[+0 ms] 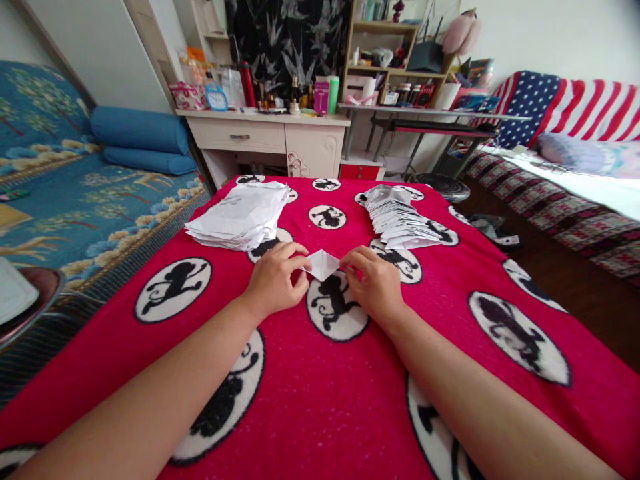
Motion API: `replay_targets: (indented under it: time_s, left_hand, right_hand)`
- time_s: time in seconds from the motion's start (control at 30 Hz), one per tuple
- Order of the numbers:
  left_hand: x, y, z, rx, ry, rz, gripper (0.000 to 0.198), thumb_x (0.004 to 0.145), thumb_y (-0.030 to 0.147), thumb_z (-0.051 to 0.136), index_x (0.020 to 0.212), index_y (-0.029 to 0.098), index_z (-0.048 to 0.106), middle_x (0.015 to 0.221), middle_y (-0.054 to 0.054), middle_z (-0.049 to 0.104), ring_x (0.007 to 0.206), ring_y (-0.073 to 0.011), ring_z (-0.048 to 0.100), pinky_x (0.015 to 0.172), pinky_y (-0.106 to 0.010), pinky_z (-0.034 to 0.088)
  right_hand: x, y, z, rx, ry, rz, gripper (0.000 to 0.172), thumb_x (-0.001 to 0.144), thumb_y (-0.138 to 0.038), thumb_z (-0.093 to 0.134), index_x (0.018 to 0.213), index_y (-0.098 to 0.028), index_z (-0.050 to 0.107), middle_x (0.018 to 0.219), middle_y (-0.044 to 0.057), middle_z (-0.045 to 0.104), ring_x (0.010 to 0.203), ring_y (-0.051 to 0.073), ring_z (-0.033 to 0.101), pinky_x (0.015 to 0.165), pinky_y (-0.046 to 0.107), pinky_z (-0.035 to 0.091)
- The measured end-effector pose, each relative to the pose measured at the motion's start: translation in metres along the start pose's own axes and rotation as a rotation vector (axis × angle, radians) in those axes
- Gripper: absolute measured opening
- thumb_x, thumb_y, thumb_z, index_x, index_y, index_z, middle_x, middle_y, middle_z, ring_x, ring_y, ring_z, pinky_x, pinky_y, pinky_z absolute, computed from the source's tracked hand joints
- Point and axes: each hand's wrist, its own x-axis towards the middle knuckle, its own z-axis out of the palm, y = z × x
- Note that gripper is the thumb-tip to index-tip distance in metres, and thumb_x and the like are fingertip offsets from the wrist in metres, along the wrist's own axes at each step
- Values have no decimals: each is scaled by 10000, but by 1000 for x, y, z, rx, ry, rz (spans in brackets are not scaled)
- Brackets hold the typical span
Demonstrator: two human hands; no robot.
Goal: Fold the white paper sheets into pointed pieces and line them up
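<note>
A small piece of folded white paper, diamond-shaped with creases, is held between my two hands above the red cloth. My left hand pinches its left corner between thumb and fingers. At the opposite corner, my right hand grips the paper with bent fingers. Beyond my left hand lies a stack of white paper sheets, loosely piled. Past my right hand, a row of folded papers lies overlapped and fanned out.
The red cloth with round black-and-white monkey patches covers the table. A cream dresser with bottles and boxes stands behind it. To the left is a blue patterned sofa; a bed is at the right.
</note>
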Motion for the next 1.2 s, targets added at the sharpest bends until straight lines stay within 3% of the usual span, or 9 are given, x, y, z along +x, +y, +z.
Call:
replay_targets:
  time_s: [0.2, 0.47, 0.57, 0.63, 0.7, 0.77, 0.87, 1.03, 1.2]
  left_hand:
    - [0, 4, 5, -18, -44, -15, 186, 722, 347, 740, 778, 195, 647, 1079, -81, 650, 995, -251, 611, 849, -394, 504]
    - [1, -3, 7, -278, 104, -147, 159, 794, 283, 683, 697, 173, 621, 837, -60, 733, 747, -180, 680, 696, -292, 509]
    - [1, 0, 7, -315, 102, -147, 151, 793, 288, 687, 712, 173, 633, 794, -44, 733, 706, -166, 676, 660, -273, 499]
    - [0, 2, 7, -346, 95, -104, 159, 799, 300, 685, 719, 175, 630, 811, -43, 735, 733, -162, 680, 684, -267, 501]
    - [-1, 4, 7, -365, 74, -82, 153, 808, 313, 679, 749, 179, 636, 809, -38, 732, 734, -154, 678, 689, -258, 501]
    - [-2, 5, 8, -375, 49, -98, 171, 795, 336, 694, 877, 191, 653, 802, -27, 730, 717, -149, 678, 669, -248, 504]
    - [-3, 6, 11, -328, 4, -90, 411, 734, 376, 752, 1092, 213, 634, 850, -27, 739, 742, -162, 686, 678, -258, 509]
    - [-4, 9, 14, -140, -51, 45, 139, 820, 325, 670, 852, 194, 704, 779, -43, 717, 746, -180, 663, 661, -274, 465]
    - [-3, 11, 12, -40, -59, 58, 118, 863, 243, 599, 791, 200, 683, 715, -25, 693, 673, -169, 640, 583, -269, 395]
  right_hand:
    - [4, 4, 4, 70, -65, -62, 142, 740, -132, 631, 861, -207, 640, 1050, 66, 654, 950, 214, 597, 783, 304, 441]
    - [7, 6, 1, 381, -122, 222, 125, 758, -256, 666, 698, -173, 594, 632, -7, 627, 554, 121, 528, 556, 243, 389]
    - [6, 6, 3, 537, -107, 204, 157, 739, -244, 694, 847, -164, 613, 774, 22, 690, 654, 137, 601, 603, 243, 433]
    - [5, 6, 6, 580, -122, 170, 341, 720, -235, 721, 1036, -170, 610, 886, 38, 714, 733, 150, 638, 647, 251, 457]
    - [5, 6, 7, 518, -166, 141, 371, 727, -239, 724, 1083, -184, 635, 889, 38, 723, 735, 154, 646, 642, 251, 455]
    - [4, 6, 8, 410, -184, 115, 195, 756, -227, 696, 946, -186, 704, 791, 27, 721, 674, 147, 632, 601, 243, 429]
    - [3, 2, 6, 342, -154, 40, 58, 774, -193, 674, 786, -192, 730, 701, 14, 708, 624, 135, 615, 591, 238, 408]
    - [2, -6, 6, 249, -124, -88, 152, 846, -308, 637, 781, -214, 736, 726, 24, 724, 647, 141, 627, 668, 260, 401]
    - [1, -6, 4, 204, -176, -75, 201, 889, -310, 576, 806, -215, 733, 715, 24, 715, 655, 142, 627, 649, 246, 385]
